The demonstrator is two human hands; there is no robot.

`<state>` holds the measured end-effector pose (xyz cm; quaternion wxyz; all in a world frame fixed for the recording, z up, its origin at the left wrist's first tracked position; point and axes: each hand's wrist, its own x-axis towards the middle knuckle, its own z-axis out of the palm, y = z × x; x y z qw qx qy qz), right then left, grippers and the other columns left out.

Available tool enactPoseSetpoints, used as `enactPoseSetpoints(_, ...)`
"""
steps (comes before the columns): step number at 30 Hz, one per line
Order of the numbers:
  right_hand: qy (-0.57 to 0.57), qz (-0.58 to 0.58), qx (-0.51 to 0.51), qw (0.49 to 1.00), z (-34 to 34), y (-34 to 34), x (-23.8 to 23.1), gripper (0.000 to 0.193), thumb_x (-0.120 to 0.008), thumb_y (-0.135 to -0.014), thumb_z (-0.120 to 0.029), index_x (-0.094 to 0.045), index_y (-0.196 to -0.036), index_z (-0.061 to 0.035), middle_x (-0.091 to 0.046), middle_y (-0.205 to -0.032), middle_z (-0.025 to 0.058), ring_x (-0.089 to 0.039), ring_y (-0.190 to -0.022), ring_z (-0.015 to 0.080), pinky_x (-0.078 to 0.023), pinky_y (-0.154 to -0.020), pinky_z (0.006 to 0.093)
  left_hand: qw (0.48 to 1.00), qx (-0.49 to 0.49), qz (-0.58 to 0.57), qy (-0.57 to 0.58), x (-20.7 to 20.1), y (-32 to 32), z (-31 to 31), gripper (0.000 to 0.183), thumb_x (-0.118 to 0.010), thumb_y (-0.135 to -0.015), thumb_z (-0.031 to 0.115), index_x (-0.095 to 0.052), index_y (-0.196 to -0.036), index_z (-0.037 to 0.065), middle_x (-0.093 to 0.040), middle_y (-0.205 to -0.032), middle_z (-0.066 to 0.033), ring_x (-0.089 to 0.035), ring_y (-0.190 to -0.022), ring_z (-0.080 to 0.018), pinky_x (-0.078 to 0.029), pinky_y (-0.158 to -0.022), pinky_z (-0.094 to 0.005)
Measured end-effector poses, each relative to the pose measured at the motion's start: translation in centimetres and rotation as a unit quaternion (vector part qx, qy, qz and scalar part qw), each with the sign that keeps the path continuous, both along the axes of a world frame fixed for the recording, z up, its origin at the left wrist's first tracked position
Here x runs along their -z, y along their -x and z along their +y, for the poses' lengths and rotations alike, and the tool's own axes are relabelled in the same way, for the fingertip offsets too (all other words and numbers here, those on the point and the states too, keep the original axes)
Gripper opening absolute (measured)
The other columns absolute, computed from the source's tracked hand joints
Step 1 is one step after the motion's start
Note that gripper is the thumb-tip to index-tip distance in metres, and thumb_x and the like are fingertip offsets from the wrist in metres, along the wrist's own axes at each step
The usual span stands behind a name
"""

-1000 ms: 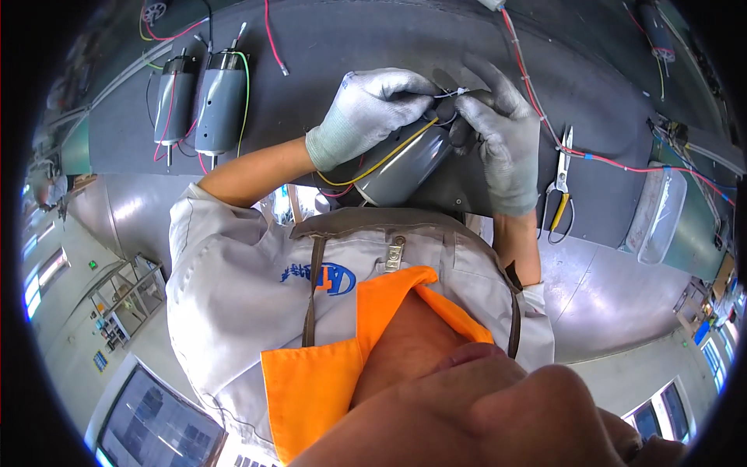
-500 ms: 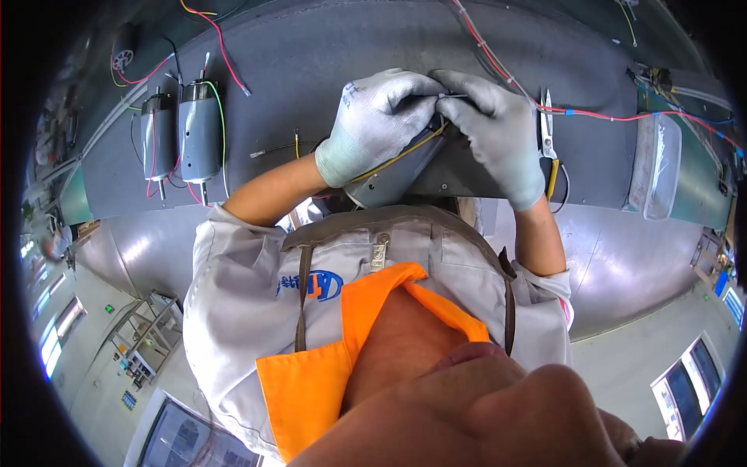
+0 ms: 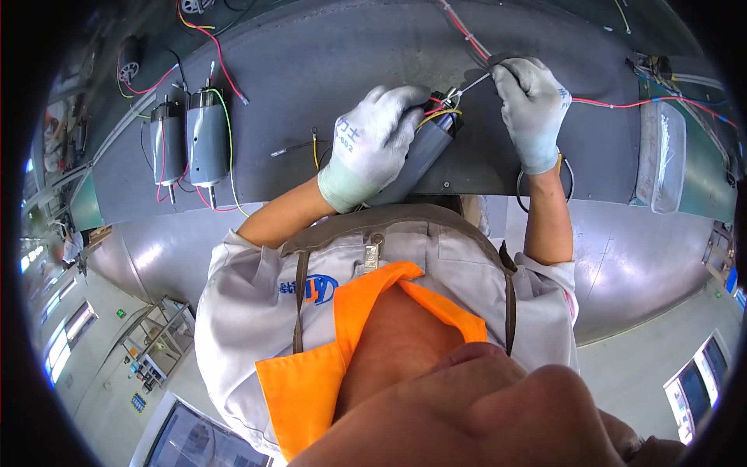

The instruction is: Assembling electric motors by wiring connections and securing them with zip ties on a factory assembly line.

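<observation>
A grey cylindrical motor [image 3: 426,156] lies tilted on the bench in front of me, with red and yellow wires at its far end. My left hand [image 3: 375,144], in a white glove, is closed at that end, its fingertips around the red wires [image 3: 433,103]. A thin white cable tie [image 3: 471,84] runs from the wire bunch up to the right. Its free end is pinched by my right hand [image 3: 533,109], also gloved, so the strip looks stretched straight. Part of the motor body is covered by my left hand.
Two more grey motors [image 3: 208,144] with wires stand at the left. A clear tray [image 3: 668,159] of thin white strips lies at the right. A red wire [image 3: 615,104] crosses the bench there. Behind my right wrist a tool's handle loop [image 3: 569,177] shows; short leads [image 3: 314,144] lie left.
My right hand has moved away from the left, up and right, drawing out the cable tie's end. My left hand has shifted slightly left and down, and the motor's wired end now shows.
</observation>
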<state>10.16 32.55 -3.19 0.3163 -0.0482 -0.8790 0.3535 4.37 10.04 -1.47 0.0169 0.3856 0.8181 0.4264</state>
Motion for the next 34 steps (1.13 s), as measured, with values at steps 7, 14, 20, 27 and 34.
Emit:
enactPoseSetpoints(7,-0.025,-0.027,0.04,0.999,0.1,1.6,3.0,0.01,-0.064,-0.085,-0.008,-0.063,-0.075,-0.004,-0.059,-0.069,0.0155,-0.06,-0.068,0.0373,-0.049,-0.063,0.0448,0.986,0.048,0.113,0.111,-1.3,-0.1,1.6,0.019,-0.068,-0.088,0.008,-0.065,-0.107,0.008,-0.064,-0.085,-0.0118,-0.065,-0.07,-0.0316,-0.053,-0.061,-0.0402)
enactPoseSetpoints(14,0.584,-0.029,-0.055,0.809,-0.4,0.7,0.9,0.023,-0.068,-0.095,-0.018,-0.071,-0.102,0.0036,-0.065,-0.077,0.0024,-0.058,-0.057,0.0067,-0.048,-0.049,0.0219,0.951,0.149,0.223,0.157,-0.2,1.1,2.3,0.01,-0.067,-0.087,0.013,-0.059,-0.09,0.008,-0.06,-0.069,-0.0104,-0.061,-0.056,-0.0308,-0.047,-0.05,-0.0431)
enactPoseSetpoints(20,0.57,-0.07,-0.221,0.789,-2.7,-3.4,-0.2,0.03,-0.066,-0.093,-0.023,-0.064,-0.105,0.0051,-0.059,-0.065,0.005,-0.057,-0.052,0.0096,-0.041,-0.045,0.0224,0.887,0.241,0.342,0.197,-0.8,3.5,0.9,0.019,-0.063,-0.078,0.014,-0.061,-0.096,0.006,-0.06,-0.061,-0.0066,-0.063,-0.053,-0.0243,-0.048,-0.048,-0.0401)
enactPoseSetpoints(27,0.586,-0.074,-0.195,0.783,-2.5,2.9,-2.4,0.017,-0.063,-0.095,-0.016,-0.066,-0.093,0.0002,-0.06,-0.066,0.0045,-0.055,-0.052,0.0091,-0.043,-0.047,0.0235,0.808,0.418,0.358,0.213,-2.4,4.3,2.0,0.029,-0.058,-0.08,0.016,-0.057,-0.103,-0.001,-0.061,-0.065,-0.0076,-0.065,-0.053,-0.0245,-0.049,-0.047,-0.0377)
enactPoseSetpoints(34,0.3,-0.084,-0.034,0.95,-0.9,1.4,-2.2,0.029,-0.067,-0.096,-0.026,-0.069,-0.112,-0.0019,-0.069,-0.088,0.0034,-0.069,-0.078,0.0154,-0.055,-0.066,0.0252,0.864,0.326,0.346,0.165,-3.2,9.9,0.6,0.03,-0.069,-0.084,0.036,-0.061,-0.097,0.01,-0.062,-0.082,-0.009,-0.063,-0.077,-0.0263,-0.052,-0.07,-0.0393)
